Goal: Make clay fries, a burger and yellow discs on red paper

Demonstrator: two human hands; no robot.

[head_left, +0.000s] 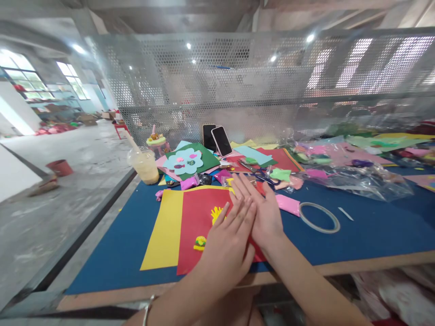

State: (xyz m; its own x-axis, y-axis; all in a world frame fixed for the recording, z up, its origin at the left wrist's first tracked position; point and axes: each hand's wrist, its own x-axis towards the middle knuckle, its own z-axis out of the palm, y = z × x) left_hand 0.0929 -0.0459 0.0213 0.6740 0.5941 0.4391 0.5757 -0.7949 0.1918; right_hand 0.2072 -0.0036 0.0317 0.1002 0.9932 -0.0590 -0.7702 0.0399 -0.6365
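Observation:
My left hand point(228, 244) lies flat, back up, on top of my right hand point(264, 213), with the palms pressed together and the fingers stretched out. Whether anything sits between the palms is hidden. Both hands hover over the right part of a red paper sheet point(197, 217), which overlaps a yellow sheet point(166, 231). On the red sheet are a yellow clay shape point(216, 213) and a small yellow and green clay piece point(200, 243). A pink clay bar point(288, 204) lies just right of my right hand.
The blue table mat point(374, 226) holds a tape ring point(319, 217), a white stick point(345, 213), a plastic drink cup point(145, 165), two phones point(217, 139), a green sheet with a blue paper flower point(185, 161), scissors point(263, 177) and plastic bags point(360, 181). A perforated metal screen point(238, 90) stands behind.

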